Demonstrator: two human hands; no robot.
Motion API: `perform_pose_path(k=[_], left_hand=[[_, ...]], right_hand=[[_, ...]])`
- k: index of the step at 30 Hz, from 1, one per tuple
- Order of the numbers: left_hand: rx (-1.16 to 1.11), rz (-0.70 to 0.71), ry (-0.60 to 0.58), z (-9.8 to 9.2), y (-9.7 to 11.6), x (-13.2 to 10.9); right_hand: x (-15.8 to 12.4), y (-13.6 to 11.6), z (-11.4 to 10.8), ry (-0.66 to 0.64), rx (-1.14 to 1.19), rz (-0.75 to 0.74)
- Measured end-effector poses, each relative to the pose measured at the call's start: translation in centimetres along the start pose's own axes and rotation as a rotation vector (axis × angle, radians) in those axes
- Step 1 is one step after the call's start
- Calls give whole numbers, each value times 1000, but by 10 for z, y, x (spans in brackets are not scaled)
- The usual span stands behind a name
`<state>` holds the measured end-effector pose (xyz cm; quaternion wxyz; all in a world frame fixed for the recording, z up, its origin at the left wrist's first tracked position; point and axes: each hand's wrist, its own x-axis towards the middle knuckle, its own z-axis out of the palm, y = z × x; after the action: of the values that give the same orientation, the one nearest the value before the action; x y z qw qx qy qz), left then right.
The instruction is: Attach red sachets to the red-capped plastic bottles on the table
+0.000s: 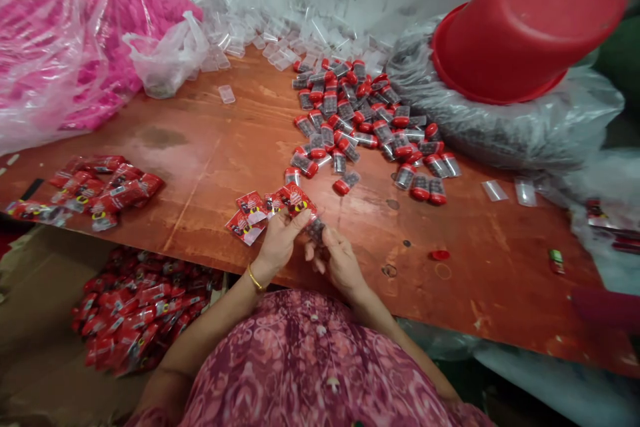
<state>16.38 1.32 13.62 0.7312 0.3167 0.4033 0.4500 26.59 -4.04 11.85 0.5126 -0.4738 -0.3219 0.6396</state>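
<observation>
My left hand (278,240), with a gold-coloured bracelet at the wrist, pinches a small red printed packet (299,200) above the table's near edge. Close against the packet's lower end is a small clear container with dark contents (315,230). The fingers of my right hand (343,261) are closed around its near end; whether it sits partly inside the packet I cannot tell. Flat red printed packets (246,227) lie just left of my left hand. Beyond both hands, a lone red-capped clear container (347,183) rests in front of a spread pile of similar ones (345,107).
Filled red packets (107,187) lie at the table's left; more fill a box (135,310) below. Empty clear containers (280,47) line the wall. A red bucket (530,27) stands upside down on a bulging plastic bag (480,127). A pink-filled bag (75,33) occupies the back left.
</observation>
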Motion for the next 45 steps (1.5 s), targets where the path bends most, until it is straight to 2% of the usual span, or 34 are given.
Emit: perform_pose_path(k=[2, 6, 9, 11, 15, 19, 25, 29, 32, 35, 37, 40, 42, 45], left_hand=[[35, 0, -36, -2, -4, -2], [96, -64, -81, -5, -17, -9], [120, -72, -62, -3, -26, -12], [121, -63, -51, -1, -27, -12], [42, -26, -11, 4, -18, -8], [54, 40, 86, 5, -11, -6], [178, -180, -32, 0, -13, -13], [155, -117, -30, 0, -9, -11], [82, -19, 10, -1, -5, -5], [145, -22, -23, -2, -5, -2], [210, -63, -73, -3, -4, -3], [286, -100, -114, -1, 0, -6], [292, -82, -112, 1, 5, -7], [189, -3, -57, 5, 10, -7]], right_hand=[[0, 2, 3, -20, 91, 57], [-3, 10, 18, 128, 176, -35], [-5, 14, 21, 250, 82, -111], [-5, 14, 16, 284, -47, -140], [-3, 8, 4, 197, -185, -114], [-3, 7, 7, 174, -215, -119], [0, 12, 25, 117, -45, 6], [4, 13, 24, 163, -9, -71], [2, 12, 19, 160, -120, -129], [-1, 12, 17, 188, -199, -170], [-2, 12, 17, 167, -163, -151], [-2, 10, 18, 67, -47, -54], [-1, 7, 19, 32, 11, -19], [-1, 6, 20, 54, 43, -36]])
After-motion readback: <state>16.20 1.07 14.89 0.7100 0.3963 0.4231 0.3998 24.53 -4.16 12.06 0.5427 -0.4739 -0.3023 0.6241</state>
